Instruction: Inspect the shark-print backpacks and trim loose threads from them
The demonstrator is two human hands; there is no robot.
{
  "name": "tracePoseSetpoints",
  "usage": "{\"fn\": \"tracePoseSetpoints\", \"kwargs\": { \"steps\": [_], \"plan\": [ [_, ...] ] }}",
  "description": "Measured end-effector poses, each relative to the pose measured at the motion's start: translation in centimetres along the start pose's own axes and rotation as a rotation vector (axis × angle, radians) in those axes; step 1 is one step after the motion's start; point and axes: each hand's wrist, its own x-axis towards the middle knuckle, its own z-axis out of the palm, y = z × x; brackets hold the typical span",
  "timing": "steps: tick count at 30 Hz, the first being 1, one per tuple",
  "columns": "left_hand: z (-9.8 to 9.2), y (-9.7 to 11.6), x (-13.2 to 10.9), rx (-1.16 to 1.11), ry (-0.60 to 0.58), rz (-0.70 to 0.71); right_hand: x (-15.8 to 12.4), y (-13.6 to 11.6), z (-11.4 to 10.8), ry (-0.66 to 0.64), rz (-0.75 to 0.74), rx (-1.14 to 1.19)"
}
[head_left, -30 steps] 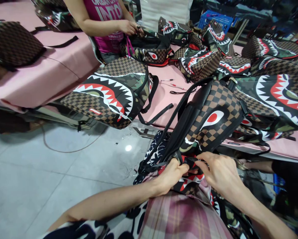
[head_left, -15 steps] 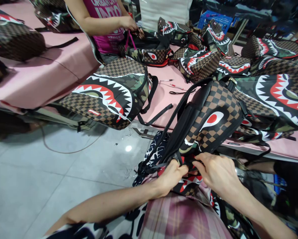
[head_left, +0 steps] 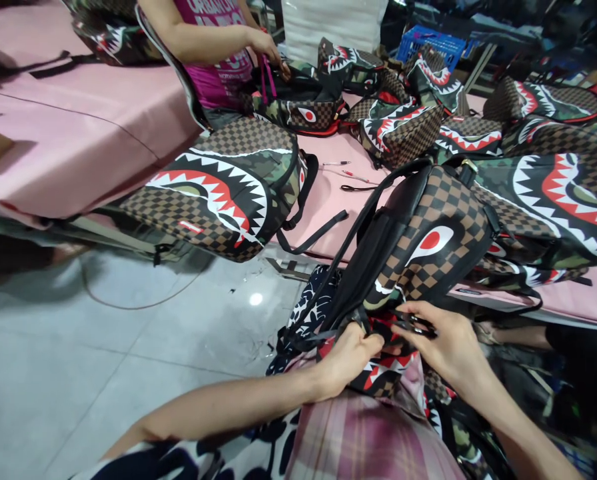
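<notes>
A brown checkered backpack [head_left: 438, 220] with a red-and-white eye print leans upright between my lap and the table edge. My left hand [head_left: 351, 357] is closed on the fabric at its lower part, thumb pressed on top, beside a red-and-white shark-teeth print. My right hand [head_left: 443, 337] is just to the right, closed round a small shiny black tool [head_left: 421, 327] that looks like thread snips. The tool's tip points at the dark gap in the backpack near my left fingers; the tip itself is hard to make out.
Several similar shark-print backpacks lie on the pink table [head_left: 328, 150], one backpack [head_left: 218, 193] overhanging its edge at left. Pens [head_left: 353, 175] lie there too. A person in a magenta shirt [head_left: 208, 40] handles another bag. A blue crate [head_left: 433, 47] stands behind.
My right hand has moved slightly right and turned, and the black tool now shows in its fingers. My left hand keeps its hold on the backpack. The other person's hand shifted slightly.
</notes>
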Motion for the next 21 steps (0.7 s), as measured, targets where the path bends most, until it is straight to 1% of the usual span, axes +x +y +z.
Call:
{"fn": "tracePoseSetpoints", "kwargs": {
  "steps": [2,5,8,13,15,16,17,19,21],
  "plan": [
    [-0.1,-0.1,0.1,0.113,0.013,0.023,0.6,-1.1,0.9,0.013,0.013,-0.209],
    [-0.2,-0.1,0.1,0.252,0.062,0.066,1.6,-2.7,1.6,-0.054,0.036,-0.442],
    [-0.1,0.2,0.0,0.292,0.047,0.144,2.0,-3.5,2.0,-0.052,0.060,-0.511],
    [0.0,0.8,-0.1,0.329,0.032,0.190,1.9,-3.4,3.3,0.048,0.085,-0.499],
    [-0.1,0.9,-0.3,0.315,0.032,0.169,1.7,-2.9,3.6,0.106,0.076,-0.428],
    [-0.2,0.9,-0.4,0.308,0.035,0.137,1.5,-2.5,3.5,0.130,0.059,-0.347],
    [-0.4,0.9,-0.5,0.302,0.041,0.093,1.3,-2.0,3.4,0.157,0.037,-0.228],
    [-0.5,0.7,-0.6,0.280,0.066,0.003,0.7,-0.9,2.6,0.224,0.014,0.093],
    [-0.5,0.5,-0.7,0.200,0.065,-0.046,-0.1,0.5,1.4,0.333,0.047,0.437]
  ]
}}
